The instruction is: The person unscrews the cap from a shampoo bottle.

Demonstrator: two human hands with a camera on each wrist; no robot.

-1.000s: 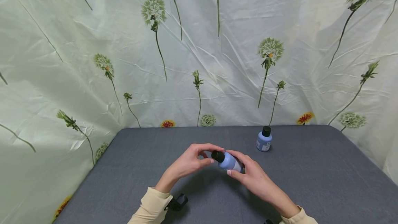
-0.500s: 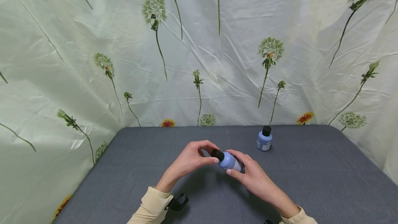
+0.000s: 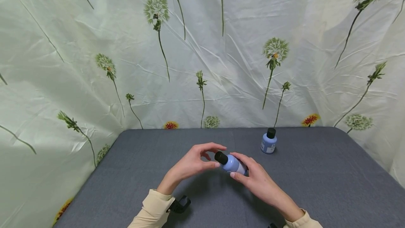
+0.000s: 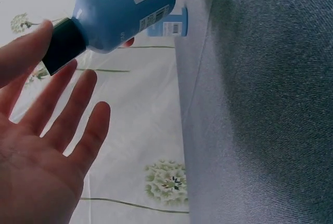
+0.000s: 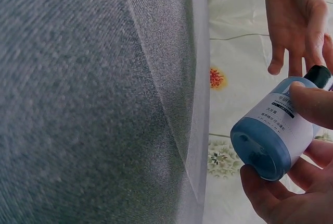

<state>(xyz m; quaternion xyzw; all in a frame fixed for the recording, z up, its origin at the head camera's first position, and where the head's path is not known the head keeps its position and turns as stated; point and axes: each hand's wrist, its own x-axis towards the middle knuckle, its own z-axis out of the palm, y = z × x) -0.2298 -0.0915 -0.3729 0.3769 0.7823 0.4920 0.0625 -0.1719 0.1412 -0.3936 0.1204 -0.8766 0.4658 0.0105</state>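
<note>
A blue bottle (image 3: 232, 164) with a black cap (image 3: 221, 157) is held tilted above the table, its cap pointing up and left. My right hand (image 3: 257, 177) grips its body, thumb on the near side and fingers round the far side; the right wrist view shows its white label and rounded base. At the cap is my left hand (image 3: 194, 161), fingers spread and relaxed. In the left wrist view the left thumb (image 4: 31, 47) lies right at the cap, while the other fingers extend loosely behind it.
A second blue bottle (image 3: 268, 143) with a black cap stands upright near the table's back edge, right of the hands. The grey cloth-covered table (image 3: 126, 171) meets a pale curtain (image 3: 234, 80) printed with dandelions behind. A black wrist strap mount (image 3: 179, 205) sits at the left cuff.
My left thumb and fingers closed in on the cap half a second ago, and now they have spread apart again. The right hand and the bottle have stayed nearly still.
</note>
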